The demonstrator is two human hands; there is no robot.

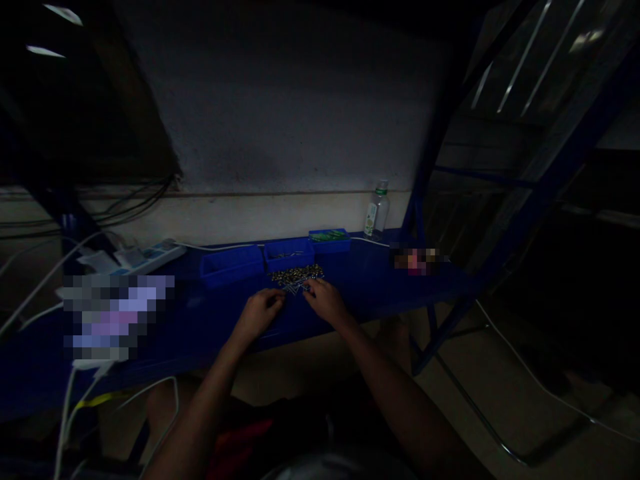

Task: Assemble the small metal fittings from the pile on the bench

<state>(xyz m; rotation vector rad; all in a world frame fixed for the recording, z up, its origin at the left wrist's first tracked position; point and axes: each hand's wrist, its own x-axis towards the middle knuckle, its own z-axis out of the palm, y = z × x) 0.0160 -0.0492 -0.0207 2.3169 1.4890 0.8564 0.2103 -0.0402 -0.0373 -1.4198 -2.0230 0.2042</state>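
A heap of small brass-coloured metal pieces (297,273) lies on the blue table, with several thin silvery pins or screws (294,288) at its near side. My left hand (259,312) is at the left of the heap, its thumb and fingers drawn together; what they hold, if anything, is too small to make out. From the right, my right hand (325,300) reaches to the silvery pieces, fingers curled and pinched at them. Just behind the heap stands a blue bin (289,259) with a few thin pieces inside.
Another blue bin (231,270) stands left, and a third bin (330,245) holding green items stands right. A clear bottle (377,212) is by the wall. A white power strip (157,253) and cables lie left. Blurred-out items sit at both sides of the blue table (380,287).
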